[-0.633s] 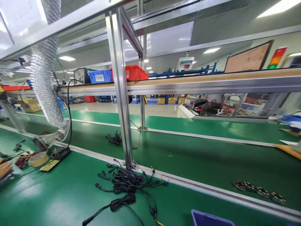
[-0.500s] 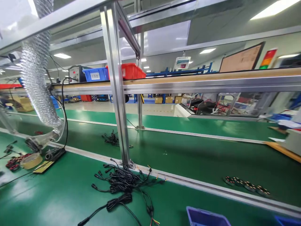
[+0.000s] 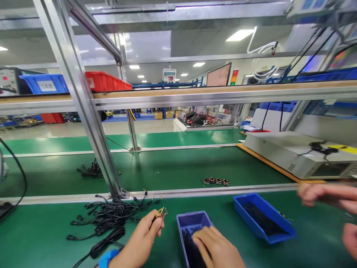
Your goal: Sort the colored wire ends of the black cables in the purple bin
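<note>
At bench front | left hand [image 3: 142, 238] now gripping wire ends [image 3: 161, 213] | right hand [image 3: 217, 247] entered small bin [image 3: 192, 220], grip unclear

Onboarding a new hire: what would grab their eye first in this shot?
Low centre, the left hand pinches a cable's coloured wire ends while the right hand reaches into a small blue bin. A tangle of black cables lies left of them, and another person's hand enters at right.

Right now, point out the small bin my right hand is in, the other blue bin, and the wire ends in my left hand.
small blue bin [image 3: 190, 220]: head view, bare far inside wall.
larger blue bin [image 3: 252, 220]: head view, near side wall.
wire ends [image 3: 161, 213]: head view, coloured tips above left fingers.
</note>
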Tool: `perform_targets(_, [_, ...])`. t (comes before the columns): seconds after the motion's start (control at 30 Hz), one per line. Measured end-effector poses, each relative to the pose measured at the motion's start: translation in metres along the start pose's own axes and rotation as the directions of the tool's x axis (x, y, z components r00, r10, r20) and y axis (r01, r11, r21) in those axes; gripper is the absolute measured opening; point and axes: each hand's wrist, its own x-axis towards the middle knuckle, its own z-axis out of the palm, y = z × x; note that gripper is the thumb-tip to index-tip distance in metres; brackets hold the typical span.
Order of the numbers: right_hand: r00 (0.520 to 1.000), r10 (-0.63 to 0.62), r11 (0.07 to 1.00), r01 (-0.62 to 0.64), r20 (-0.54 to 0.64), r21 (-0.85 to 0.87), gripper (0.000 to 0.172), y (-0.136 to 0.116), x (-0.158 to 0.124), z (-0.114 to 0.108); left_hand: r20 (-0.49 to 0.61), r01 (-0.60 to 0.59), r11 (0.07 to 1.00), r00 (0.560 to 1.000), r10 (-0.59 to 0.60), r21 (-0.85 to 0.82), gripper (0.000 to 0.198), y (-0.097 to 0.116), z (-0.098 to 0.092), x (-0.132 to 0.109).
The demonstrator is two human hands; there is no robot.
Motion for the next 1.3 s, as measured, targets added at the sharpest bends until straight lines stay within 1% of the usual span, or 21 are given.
perform_targets(0.03, [0.997, -0.077, 0.984, 0.078, 0.009, -0.159, 0.012, 0.002, 0.008, 0.003, 0.010, 0.038, 0.997, 0.999, -0.037, -0.065, 0.055, 0.002, 0.008, 0.006])
perform_targets(0.1, [0.994, -0.111, 0.959, 0.106, -0.006, -0.262, 0.006, 0.003, 0.018, 0.014, 0.110, 0.095, 0.977, 0.991, -0.075, -0.189, 0.063, 0.002, 0.026, 0.016])
perform_targets(0.13, [0.993, -0.114, 0.955, 0.106, -0.014, -0.278, 0.007, 0.004, 0.021, 0.020, 0.154, 0.106, 0.968, 0.985, -0.071, -0.229, 0.065, 0.002, 0.034, 0.020])
perform_targets(0.2, [0.994, -0.105, 0.950, 0.091, -0.032, -0.299, 0.014, 0.005, 0.022, 0.034, 0.198, 0.103, 0.960, 0.979, -0.051, -0.261, 0.065, -0.001, 0.049, 0.026])
perform_targets(0.27, [0.996, -0.083, 0.947, 0.065, -0.044, -0.316, 0.022, 0.007, 0.021, 0.045, 0.217, 0.110, 0.958, 0.975, -0.052, -0.265, 0.065, -0.004, 0.057, 0.030])
perform_targets(0.33, [0.997, -0.051, 0.945, 0.031, -0.054, -0.325, 0.026, 0.008, 0.018, 0.049, 0.240, 0.134, 0.955, 0.968, -0.069, -0.264, 0.065, -0.007, 0.062, 0.033])
perform_targets(0.4, [0.998, -0.020, 0.946, 0.000, -0.058, -0.325, 0.025, 0.008, 0.015, 0.046, 0.273, 0.158, 0.950, 0.959, -0.082, -0.270, 0.064, -0.010, 0.065, 0.036])
perform_targets(0.47, [0.999, -0.003, 0.951, -0.013, -0.052, -0.308, 0.025, 0.008, 0.012, 0.038, 0.290, 0.163, 0.948, 0.954, -0.080, -0.274, 0.061, -0.015, 0.068, 0.037])
perform_targets(0.53, [1.000, -0.007, 0.962, -0.001, -0.030, -0.274, 0.024, 0.007, 0.010, 0.029, 0.261, 0.111, 0.959, 0.965, -0.041, -0.260, 0.056, -0.020, 0.070, 0.039])
perform_targets(0.63, [1.000, -0.029, 0.977, 0.029, 0.006, -0.211, 0.024, 0.007, 0.009, 0.017, 0.173, -0.024, 0.974, 0.983, 0.064, -0.223, 0.050, -0.029, 0.070, 0.041])
perform_targets(0.7, [1.000, -0.027, 0.992, 0.028, 0.008, -0.125, 0.025, 0.004, 0.009, 0.010, 0.152, -0.054, 0.976, 0.985, 0.087, -0.211, 0.050, -0.033, 0.068, 0.042])
perform_targets(0.8, [0.998, 0.017, 0.998, -0.014, -0.058, 0.056, 0.024, -0.001, 0.012, -0.001, 0.148, -0.039, 0.979, 0.987, 0.069, -0.198, 0.051, -0.035, 0.065, 0.043])
perform_targets(0.87, [0.990, 0.056, 0.992, -0.039, -0.133, 0.121, 0.024, -0.004, 0.015, -0.008, 0.143, -0.034, 0.980, 0.988, 0.062, -0.194, 0.052, -0.034, 0.064, 0.043])
perform_targets(0.93, [0.978, 0.065, 0.990, -0.038, -0.200, 0.134, 0.025, -0.007, 0.017, -0.015, 0.150, -0.016, 0.981, 0.988, 0.046, -0.194, 0.053, -0.033, 0.064, 0.042])
perform_targets(1.03, [0.964, 0.032, 0.992, 0.001, -0.264, 0.123, 0.025, -0.010, 0.018, -0.021, 0.153, 0.004, 0.980, 0.988, 0.027, -0.199, 0.052, -0.029, 0.065, 0.040])
perform_targets(1.13, [0.955, 0.001, 0.993, 0.033, -0.295, 0.110, 0.023, -0.013, 0.018, -0.023, 0.133, 0.004, 0.979, 0.991, 0.024, -0.204, 0.054, -0.027, 0.065, 0.039])
perform_targets(1.3, [0.950, -0.004, 0.993, 0.041, -0.312, 0.112, 0.023, -0.015, 0.018, -0.022, 0.106, 0.018, 0.974, 0.994, 0.006, -0.227, 0.056, -0.026, 0.066, 0.039])
